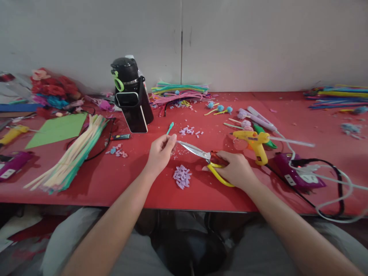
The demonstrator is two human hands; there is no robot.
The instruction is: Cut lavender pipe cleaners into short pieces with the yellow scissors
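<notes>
Scissors (203, 154) in right grip (237, 168); teal stem (170, 127) in left grip (161, 151).

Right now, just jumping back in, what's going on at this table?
A person is working at a red table with both hands. The left hand pinches a thin teal stem, and the right hand holds yellow-handled scissors, their tips close to the left fingertips. A pile of short lilac pieces lies on the near side of the blades, with looser lilac bits beyond. A yellow glue gun sits past the right hand.
</notes>
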